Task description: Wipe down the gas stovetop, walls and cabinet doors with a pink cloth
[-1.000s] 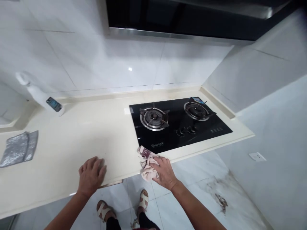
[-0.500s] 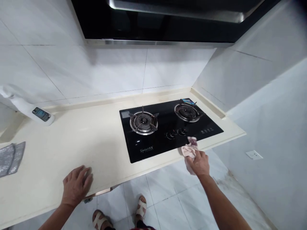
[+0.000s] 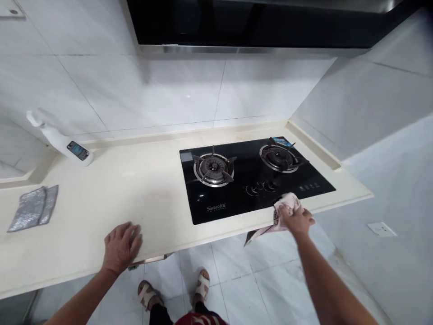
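Observation:
My right hand [image 3: 297, 220] grips a pale pink cloth [image 3: 287, 205] with dark lettering at the front edge of the black glass gas stove [image 3: 237, 203]. Part of the cloth hangs down past the counter edge toward the left. The stove has a left burner [image 3: 214, 169], a right burner [image 3: 280, 158] and dark knobs [image 3: 260, 187] between them. To the left of the stove, my left hand [image 3: 122, 246] rests on the cream countertop [image 3: 135, 189] near its front edge, fingers loosely bent and holding nothing.
A white spray bottle [image 3: 64, 143] leans against the tiled wall at the back left. Nearer lies a folded silvery-grey cloth [image 3: 34, 207]. Overhead juts a black range hood [image 3: 250, 27]. A wall socket [image 3: 382, 229] is at the right, and my sandalled feet [image 3: 203, 284] stand on floor tiles.
The camera view has shifted, so the counter and stove appear farther right. The cloth in my right hand is more spread out, with a corner trailing left. My left hand still rests on the counter.

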Motion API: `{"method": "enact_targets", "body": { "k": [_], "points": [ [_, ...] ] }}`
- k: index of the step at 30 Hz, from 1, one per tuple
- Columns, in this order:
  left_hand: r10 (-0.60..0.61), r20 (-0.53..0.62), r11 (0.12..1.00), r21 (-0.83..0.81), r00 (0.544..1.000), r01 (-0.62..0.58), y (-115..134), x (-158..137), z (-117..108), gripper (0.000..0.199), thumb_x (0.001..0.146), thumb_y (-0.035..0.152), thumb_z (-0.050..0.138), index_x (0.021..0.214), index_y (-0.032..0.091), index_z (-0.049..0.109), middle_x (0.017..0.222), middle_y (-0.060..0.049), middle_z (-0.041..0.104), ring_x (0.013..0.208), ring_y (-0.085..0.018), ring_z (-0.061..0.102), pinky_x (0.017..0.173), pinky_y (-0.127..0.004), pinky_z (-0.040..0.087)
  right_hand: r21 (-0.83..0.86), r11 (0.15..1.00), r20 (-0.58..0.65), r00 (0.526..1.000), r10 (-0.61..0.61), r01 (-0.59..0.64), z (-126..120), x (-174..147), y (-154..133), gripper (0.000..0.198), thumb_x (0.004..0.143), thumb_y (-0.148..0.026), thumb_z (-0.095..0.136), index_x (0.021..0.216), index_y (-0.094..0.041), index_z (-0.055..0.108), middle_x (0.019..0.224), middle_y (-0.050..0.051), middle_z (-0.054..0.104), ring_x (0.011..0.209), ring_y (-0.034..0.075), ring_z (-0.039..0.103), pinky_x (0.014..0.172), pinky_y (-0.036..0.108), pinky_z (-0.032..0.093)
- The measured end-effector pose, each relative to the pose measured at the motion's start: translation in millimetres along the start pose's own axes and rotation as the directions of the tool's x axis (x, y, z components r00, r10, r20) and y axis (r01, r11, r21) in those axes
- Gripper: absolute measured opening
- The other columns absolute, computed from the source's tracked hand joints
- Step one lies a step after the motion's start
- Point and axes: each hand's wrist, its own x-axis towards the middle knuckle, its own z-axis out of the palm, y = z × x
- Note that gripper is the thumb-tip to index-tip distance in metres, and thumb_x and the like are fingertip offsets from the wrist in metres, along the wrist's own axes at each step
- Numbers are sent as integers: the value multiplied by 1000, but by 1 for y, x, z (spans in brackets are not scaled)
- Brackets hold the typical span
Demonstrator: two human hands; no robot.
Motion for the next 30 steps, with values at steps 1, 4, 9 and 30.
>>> {"method": "enact_targets", "body": {
  "k": [1, 4, 9, 30],
  "points": [
    [3, 0, 1000, 0, 1000, -3, 1, 0, 0, 37, 97, 45, 46, 118, 21, 65, 131, -14, 61, 121, -32, 53, 98, -48, 40, -5, 1000, -18, 999, 29, -29, 13, -9, -11, 84, 87, -59, 37, 144, 3, 43, 129, 34, 52, 122, 44, 45, 96, 61, 37],
    [-6, 10, 1000, -8, 1000, 6, 3, 0, -1, 36, 96, 44, 47, 118, 21, 66, 131, -15, 61, 122, -33, 53, 99, -49, 39, 4, 1000, -79, 997, -24, 25, 41, -54, -39, 85, 88, -58, 41, 148, 3, 39, 133, 35, 46, 122, 46, 42, 97, 60, 35],
    [-41, 28, 998, -48, 999, 42, 5, -1, 0, 36, 95, 43, 49, 118, 22, 66, 131, -15, 62, 124, -33, 52, 101, -50, 37, 60, 888, -132, 886, -445, 455, 49, -168, -103, 68, 92, -51, 44, 140, -2, 50, 123, 29, 51, 107, 40, 46, 88, 56, 41],
    [-64, 29, 989, -132, 997, 68, 13, -6, -4, 30, 93, 39, 55, 116, 24, 66, 129, -13, 62, 121, -31, 52, 100, -48, 37, 618, 161, 687, 430, -585, -769, -54, -287, -272, 65, 86, -77, 42, 107, -22, 68, 94, 7, 74, 87, 24, 69, 79, 39, 57]
  ]
}}
